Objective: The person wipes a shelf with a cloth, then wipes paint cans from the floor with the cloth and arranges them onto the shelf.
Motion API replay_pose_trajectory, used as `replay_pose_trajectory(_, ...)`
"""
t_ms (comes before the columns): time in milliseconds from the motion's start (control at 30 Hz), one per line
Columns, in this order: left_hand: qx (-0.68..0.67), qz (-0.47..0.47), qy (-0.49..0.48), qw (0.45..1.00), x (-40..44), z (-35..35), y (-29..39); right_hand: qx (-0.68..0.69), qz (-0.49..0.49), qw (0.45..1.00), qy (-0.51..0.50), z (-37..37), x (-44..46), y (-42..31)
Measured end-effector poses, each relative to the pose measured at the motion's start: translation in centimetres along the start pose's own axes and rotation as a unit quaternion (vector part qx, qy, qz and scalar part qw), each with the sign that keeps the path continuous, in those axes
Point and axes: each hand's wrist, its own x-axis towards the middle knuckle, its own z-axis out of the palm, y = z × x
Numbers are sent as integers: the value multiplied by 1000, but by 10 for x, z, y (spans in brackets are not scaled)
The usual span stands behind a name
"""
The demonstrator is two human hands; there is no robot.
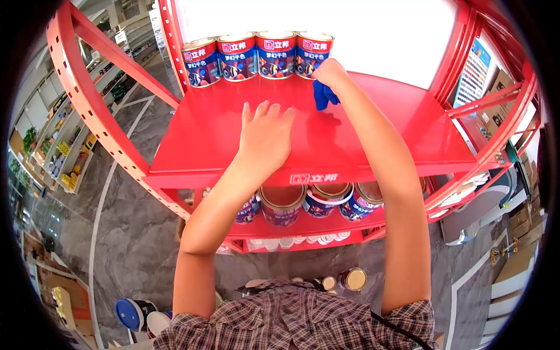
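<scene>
My right hand (331, 73) is closed round a blue cloth (324, 96), which hangs below the fingers just above the red shelf (204, 134). It is close beside the rightmost paint can (311, 55) of the row at the back. My left hand (267, 135) is over the front middle of the shelf with its fingers spread, and holds nothing. Three more paint cans, among them one at the left end (201, 64), stand upright side by side with their labels facing forward.
Larger paint cans (282, 204) stand on the lower red shelf. Slotted red uprights (87, 87) flank the rack. On the floor are a bucket with a blue lid (129, 314) and a small can (354, 279). Stocked shelves (76, 154) line the left.
</scene>
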Motion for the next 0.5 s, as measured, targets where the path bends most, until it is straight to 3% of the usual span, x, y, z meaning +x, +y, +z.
replay_pose_trajectory(67, -13, 2, 6, 1000, 0, 0, 15, 37, 9, 999, -6, -15, -39, -4)
replay_pose_trajectory(133, -38, -13, 34, 999, -2, -4, 29, 58, -91, 992, 68, -41, -96, -12)
replay_pose_trajectory(300, -157, 6, 152, 976, -29, -20, 64, 230, -158, 960, -1, -96, -230, 1)
replay_pose_trajectory(400, -235, 18, 197, 952, -69, -32, 95, 333, -183, 921, -87, -91, -306, 36)
replay_pose_trajectory(500, -318, 9, 183, 930, -119, -19, 127, 400, -108, 896, -162, -64, -375, 90)
